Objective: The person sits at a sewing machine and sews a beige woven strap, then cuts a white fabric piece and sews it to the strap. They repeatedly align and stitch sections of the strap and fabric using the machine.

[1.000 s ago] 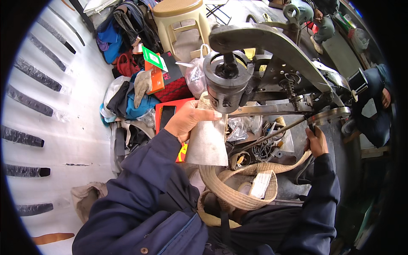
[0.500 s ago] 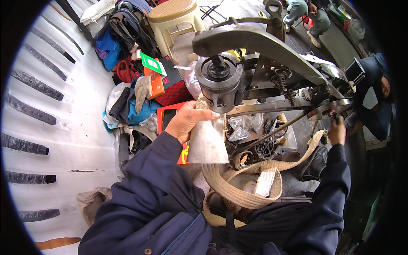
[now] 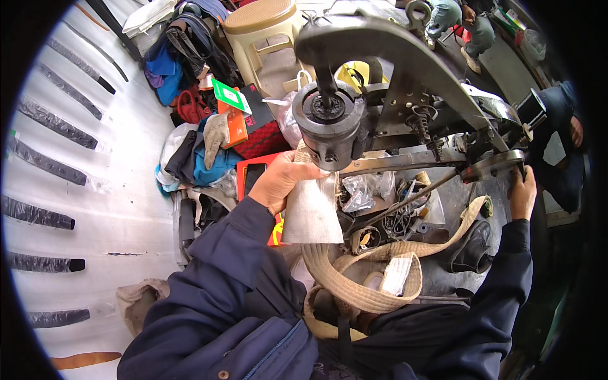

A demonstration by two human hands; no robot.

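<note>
In front of me stands a dark metal hand-cranked sewing machine (image 3: 405, 88), with a round cylindrical head (image 3: 329, 117). Just below that head, my left hand (image 3: 285, 183) pinches the wide end of a cream woven strap (image 3: 311, 215), thumb on top. A stitched length of strap (image 3: 354, 288) loops over my lap and runs off to the right; whether it joins the held end is hidden. Far to the right, my right hand (image 3: 522, 195) is closed round the handle at the rim of the machine's crank wheel (image 3: 494, 166). The needle's tip is out of sight.
A beige stool (image 3: 259, 25) stands behind the machine, beside piled bags and clothes (image 3: 183, 57). Black shoes (image 3: 470, 250), cables and plastic bags lie on the floor under the machine. A white ribbed panel (image 3: 120, 209) lines the left side. Other people sit at far right.
My right hand has swung outward to the right with the crank wheel. The machine's top lever has risen, baring more of the rod above the head. My left hand stays on the strap.
</note>
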